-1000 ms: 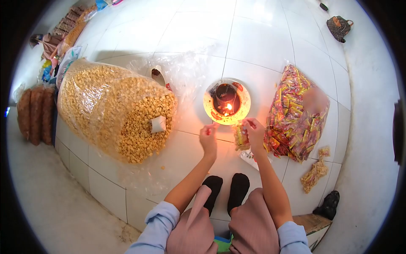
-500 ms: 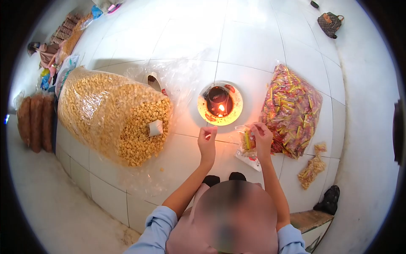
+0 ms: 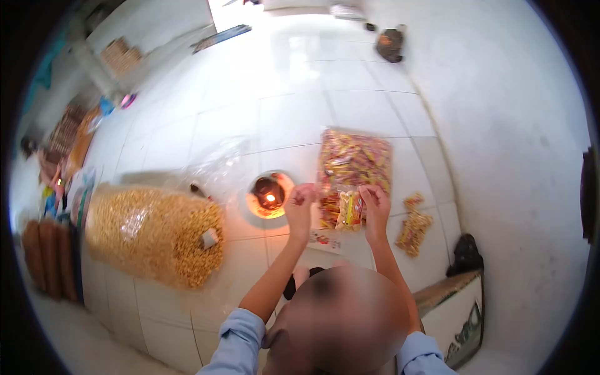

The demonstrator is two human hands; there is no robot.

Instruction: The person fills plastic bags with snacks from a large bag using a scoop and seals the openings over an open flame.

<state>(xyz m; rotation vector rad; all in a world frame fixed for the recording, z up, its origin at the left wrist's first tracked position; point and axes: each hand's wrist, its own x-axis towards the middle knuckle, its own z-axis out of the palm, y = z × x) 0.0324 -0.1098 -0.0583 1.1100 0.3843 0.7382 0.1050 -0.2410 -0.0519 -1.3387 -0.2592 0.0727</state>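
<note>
Holds packet (image 3: 349, 210) in right hand (image 3: 377, 211), at three o'clock from left hand (image 3: 300, 205); curls left fingers, cannot tell whether gripping; has flame (image 3: 270, 198) at left hand's nine, sachets (image 3: 357, 155) at packet's twelve.

Far floor (image 3: 281, 112) offers passage; the lit bowl (image 3: 267, 212), blurred, seems to block leftward reach.

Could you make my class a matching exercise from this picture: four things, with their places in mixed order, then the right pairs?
Things:
1. Flame
2. Packet
3. Snack sack
4. Backpack

Places:
A. Left of the dish in the picture
B. At the far end, near the wall
C. In the dish
D. In the right hand

Pairs: 1-C, 2-D, 3-A, 4-B
</note>
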